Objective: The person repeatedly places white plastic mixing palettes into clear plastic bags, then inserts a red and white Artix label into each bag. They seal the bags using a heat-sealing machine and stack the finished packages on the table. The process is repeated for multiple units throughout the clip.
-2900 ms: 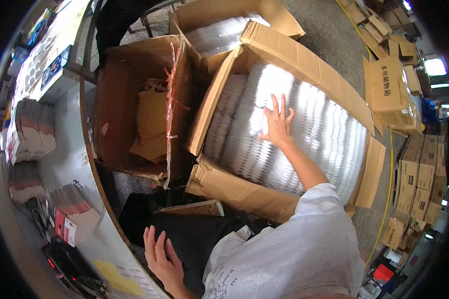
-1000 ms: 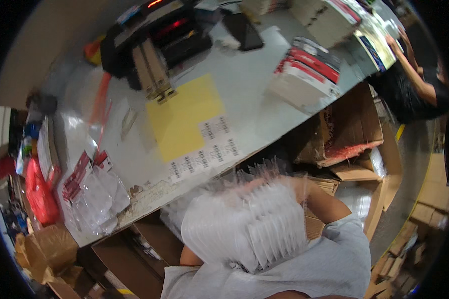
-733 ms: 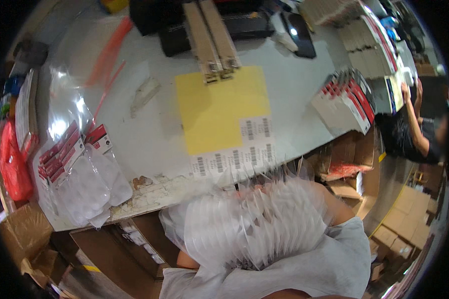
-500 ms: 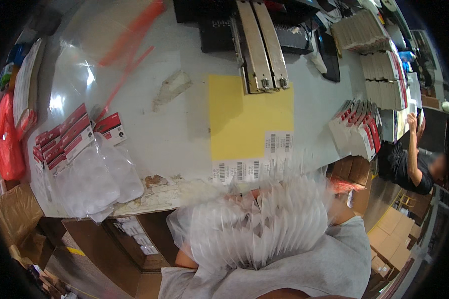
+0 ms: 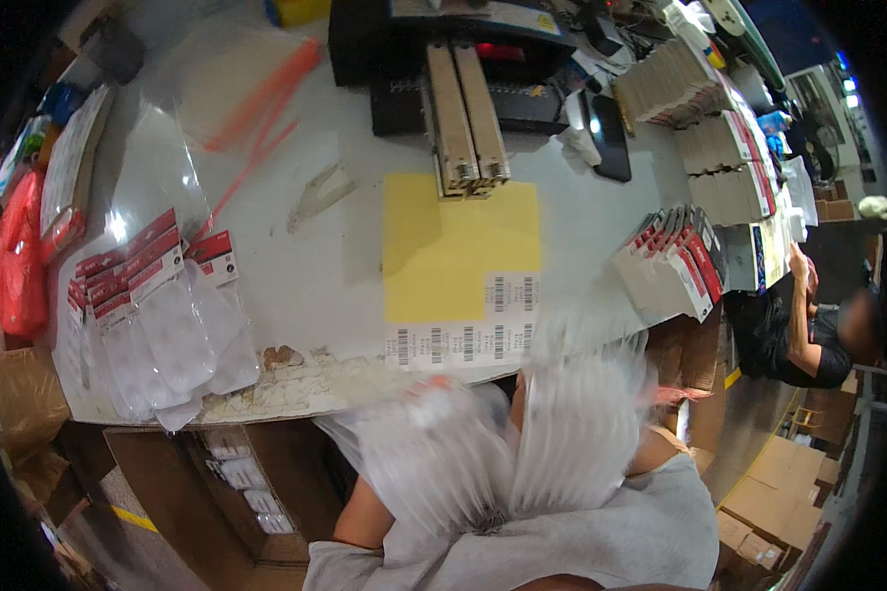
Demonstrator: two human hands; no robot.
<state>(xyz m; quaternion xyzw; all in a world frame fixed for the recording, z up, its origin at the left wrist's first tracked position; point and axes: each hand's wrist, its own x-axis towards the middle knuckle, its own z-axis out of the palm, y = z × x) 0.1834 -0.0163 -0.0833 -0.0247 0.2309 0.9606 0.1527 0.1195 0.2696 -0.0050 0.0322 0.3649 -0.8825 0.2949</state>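
Note:
I hold a thick bundle of clear plastic packs (image 5: pixel 522 443) against my chest, at the near edge of the white table (image 5: pixel 296 286). The bundle is blurred by motion and fans into two halves. My left hand (image 5: pixel 426 392) shows only as a blurred patch at the bundle's upper left, with its forearm coming up from below. My right hand (image 5: pixel 515 409) is a strip of skin between the two halves. Both hands are mostly hidden by the packs.
On the table lie a yellow sheet (image 5: pixel 458 246) with barcode labels, red-topped clear packs (image 5: pixel 153 315) at the left, and a black machine (image 5: pixel 463 69) at the back. Stacks of flat boxes (image 5: pixel 675 261) stand at the right. Another person (image 5: pixel 808 335) works beyond them. Open cartons (image 5: pixel 237 473) sit under the table.
I have turned from the large carton of packs to the table, carrying the bundle. Over the last second the table has slid into fuller view while the bundle stays at my chest.

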